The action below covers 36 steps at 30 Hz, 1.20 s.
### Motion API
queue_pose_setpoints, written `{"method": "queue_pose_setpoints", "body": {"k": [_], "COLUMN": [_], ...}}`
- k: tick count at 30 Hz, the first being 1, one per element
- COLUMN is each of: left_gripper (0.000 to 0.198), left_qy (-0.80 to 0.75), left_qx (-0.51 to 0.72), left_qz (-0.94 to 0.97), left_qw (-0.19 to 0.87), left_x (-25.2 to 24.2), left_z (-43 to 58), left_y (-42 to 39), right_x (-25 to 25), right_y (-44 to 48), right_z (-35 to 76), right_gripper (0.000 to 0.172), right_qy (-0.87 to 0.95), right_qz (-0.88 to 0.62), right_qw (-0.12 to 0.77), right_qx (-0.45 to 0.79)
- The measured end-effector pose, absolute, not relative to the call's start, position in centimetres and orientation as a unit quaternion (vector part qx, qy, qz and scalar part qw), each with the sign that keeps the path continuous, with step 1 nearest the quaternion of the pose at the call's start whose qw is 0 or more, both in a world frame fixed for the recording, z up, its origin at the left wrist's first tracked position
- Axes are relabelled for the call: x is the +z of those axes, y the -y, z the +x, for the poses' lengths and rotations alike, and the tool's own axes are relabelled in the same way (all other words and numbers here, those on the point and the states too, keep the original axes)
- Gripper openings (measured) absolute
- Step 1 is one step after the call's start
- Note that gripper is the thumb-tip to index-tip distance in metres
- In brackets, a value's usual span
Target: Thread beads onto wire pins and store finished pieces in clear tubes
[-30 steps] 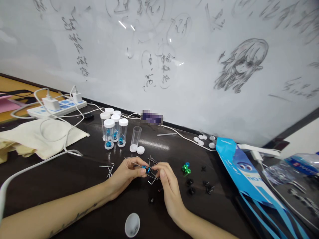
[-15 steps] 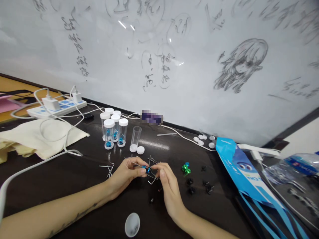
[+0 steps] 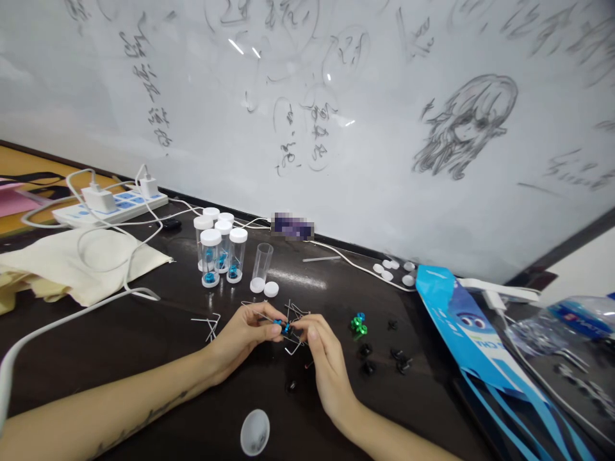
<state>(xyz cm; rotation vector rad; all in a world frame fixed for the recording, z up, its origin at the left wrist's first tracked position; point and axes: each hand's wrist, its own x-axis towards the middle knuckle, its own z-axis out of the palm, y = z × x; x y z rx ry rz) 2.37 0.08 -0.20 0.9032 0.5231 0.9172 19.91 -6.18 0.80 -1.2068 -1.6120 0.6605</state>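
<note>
Between my two hands is a small blue-and-black metal part [image 3: 287,328], too small to make out in detail. My left hand [image 3: 243,336] pinches it between thumb and fingers, with a thin metal rod slanting along the fingers. From the other side, the curled fingertips of my right hand [image 3: 329,365] close on the part's right end. Behind and under the fingers lie several L-shaped hex keys [image 3: 293,349], partly hidden. More hex keys [image 3: 211,328] lie left of my left wrist. A small black piece [image 3: 291,386] rests on the table below the hands.
Several capped clear tubes [image 3: 210,259] with blue parts stand behind, beside an uncapped tube [image 3: 262,266] and a white cap [image 3: 271,289]. Green parts [image 3: 358,325] and black parts [image 3: 368,367] lie rightward, near a blue bag [image 3: 446,314]. A white cup [image 3: 255,433] sits in front.
Almost nothing differs. Both hands stay at the same spot on the blue-and-black part, with only a very slight shift of the fingers.
</note>
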Motion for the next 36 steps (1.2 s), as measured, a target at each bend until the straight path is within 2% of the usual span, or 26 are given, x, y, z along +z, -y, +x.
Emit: {"method": "queue_pose_setpoints", "body": {"k": [6,36], "left_gripper": [0.021,0.021], "left_qy": [-0.241,-0.214], "left_qx": [0.423,0.441], "left_qz": [0.411,0.413], "left_qw": [0.770,0.768], "left_x": [-0.05,-0.35], "left_z": [2.39,2.70], "left_y": [-0.03,-0.08], "right_x": [0.78,0.58], "right_y": [6.18,6.02], "right_z": [19.90,19.79], "right_gripper": [0.032,0.035], "right_qy": [0.658,0.667], "right_qz": [-0.507,-0.501], "right_qw": [0.488,0.484], "right_qx": [0.266,0.265]}}
